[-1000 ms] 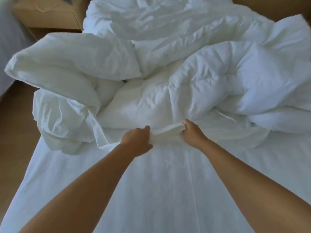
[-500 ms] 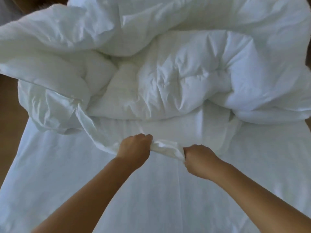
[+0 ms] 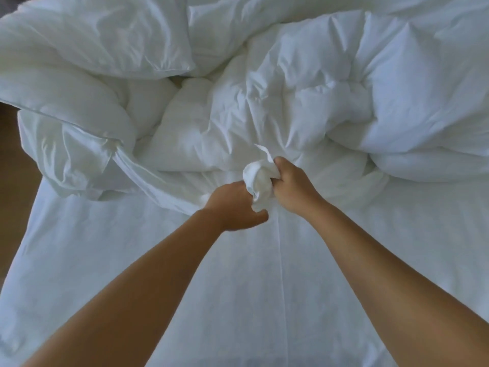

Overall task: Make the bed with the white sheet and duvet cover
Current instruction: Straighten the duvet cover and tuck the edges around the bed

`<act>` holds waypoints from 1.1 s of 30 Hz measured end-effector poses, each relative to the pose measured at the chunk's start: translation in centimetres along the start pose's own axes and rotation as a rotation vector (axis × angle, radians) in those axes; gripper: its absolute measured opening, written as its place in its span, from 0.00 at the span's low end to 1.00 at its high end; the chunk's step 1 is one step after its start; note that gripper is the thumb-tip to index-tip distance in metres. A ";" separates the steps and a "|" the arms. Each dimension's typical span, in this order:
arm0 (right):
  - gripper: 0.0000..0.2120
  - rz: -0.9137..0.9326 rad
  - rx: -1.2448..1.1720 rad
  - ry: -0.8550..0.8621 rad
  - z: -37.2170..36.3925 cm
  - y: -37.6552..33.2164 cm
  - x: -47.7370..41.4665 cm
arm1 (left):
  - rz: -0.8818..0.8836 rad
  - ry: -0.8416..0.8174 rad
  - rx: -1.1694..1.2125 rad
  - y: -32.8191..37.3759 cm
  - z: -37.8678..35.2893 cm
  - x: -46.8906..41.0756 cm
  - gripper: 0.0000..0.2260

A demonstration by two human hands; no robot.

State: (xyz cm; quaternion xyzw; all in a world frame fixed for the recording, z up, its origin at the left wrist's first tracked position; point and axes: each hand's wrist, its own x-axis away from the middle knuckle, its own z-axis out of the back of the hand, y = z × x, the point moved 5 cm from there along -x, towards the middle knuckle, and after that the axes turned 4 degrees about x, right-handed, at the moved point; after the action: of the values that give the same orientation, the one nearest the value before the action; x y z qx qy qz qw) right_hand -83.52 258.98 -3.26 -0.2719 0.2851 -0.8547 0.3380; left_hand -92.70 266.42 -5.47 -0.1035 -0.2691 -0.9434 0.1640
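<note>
2 hands: the left hand and the right hand meet near the middle of the bed, fists close together, both bare arms stretched forward.
Left fingers: curled tight round the lower part of a wad of duvet cover, with the thumb tucked below it.
Right fingers: curled round the upper part of the same wad, thumb up on its far side; a small pointed flap of cloth sticks out just above the thumb.
Wad: bunched white cloth, squeezed between the 2 fists over the white sheet.
Cover's run: from the wad a taut band of cloth stretches left to a crumpled heap at the bed's left edge.
Duvet: heaped in puffy folds across the far half of the bed, just beyond the hands.
Cover and filling: I cannot tell how much of the duvet sits inside the cover.
White sheet: spread flat over the near half of the bed, with 1 long crease running from under the hands toward the camera.
Floor: brown, showing beside the bed's left edge.
</note>
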 end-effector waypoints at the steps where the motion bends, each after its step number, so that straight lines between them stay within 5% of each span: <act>1: 0.10 0.017 0.008 0.018 0.0 -0.3 -0.2 | 0.035 0.009 -0.057 -0.4 0.1 -0.4 0.10; 4: 0.06 0.038 -0.055 0.014 -0.5 0.2 0.2 | 0.224 0.173 0.030 -2.0 1.9 -1.3 0.09; 9: 0.14 0.072 0.069 -0.193 -1.6 2.3 0.0 | 0.091 0.196 0.033 -1.5 3.9 -1.6 0.10; 13: 0.07 0.163 0.253 0.098 -1.1 2.8 -2.7 | 0.144 0.155 0.076 -2.6 4.6 -1.5 0.07; 16: 0.07 0.031 0.138 0.241 0.4 2.7 -4.5 | 0.202 0.022 -0.020 -3.1 4.0 -0.9 0.13; 19: 0.06 -0.059 0.029 0.093 0.4 1.9 -4.9 | 0.228 -0.029 -0.075 -2.4 4.6 -0.5 0.12; 22: 0.14 0.009 0.275 -0.163 -1.6 2.3 1.4 | 0.066 -0.100 -0.312 0.4 3.6 3.9 0.10; 27: 0.13 0.120 0.568 -0.490 -6.1 3.8 14.8 | -0.057 -0.545 -0.444 2.4 -4.0 13.9 0.10; 30: 0.16 0.076 0.524 -0.536 -5.8 4.4 13.5 | 0.045 -0.479 -0.352 2.8 -5.3 11.7 0.10; 33: 0.24 -0.015 0.323 -0.479 -4.4 6.0 12.1 | 0.185 -0.198 -0.071 2.2 -4.1 9.6 0.09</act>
State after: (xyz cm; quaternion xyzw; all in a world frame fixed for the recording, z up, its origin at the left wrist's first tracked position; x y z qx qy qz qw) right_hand -91.41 247.84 -7.05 -0.4109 0.0553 -0.8029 0.4282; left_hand -101.20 260.05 -5.09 -0.2262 -0.2399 -0.9183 0.2190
